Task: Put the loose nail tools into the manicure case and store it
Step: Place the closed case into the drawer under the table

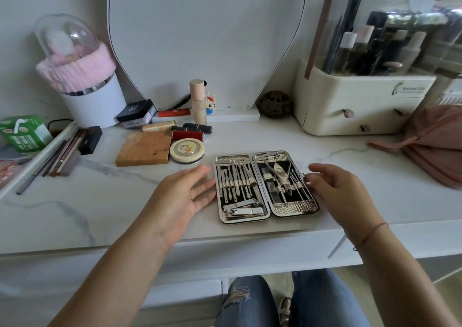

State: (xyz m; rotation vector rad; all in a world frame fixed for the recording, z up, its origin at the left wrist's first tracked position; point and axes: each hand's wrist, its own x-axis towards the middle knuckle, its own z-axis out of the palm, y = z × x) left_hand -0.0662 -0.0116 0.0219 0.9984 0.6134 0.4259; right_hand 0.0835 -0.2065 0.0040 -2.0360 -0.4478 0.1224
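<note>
A white marble-look vanity top runs below a wall mirror. The manicure case lies open flat near its front edge, both tool-filled halves side by side, with the long axis pointing away from the person. The left hand is spread just beside its left rim and the right hand is loosely bent at its right rim, with a round tin and an orange box behind-left and a pink bag to the right.

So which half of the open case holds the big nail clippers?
The left half, by the left hand: clippers lie across its near end.
</note>
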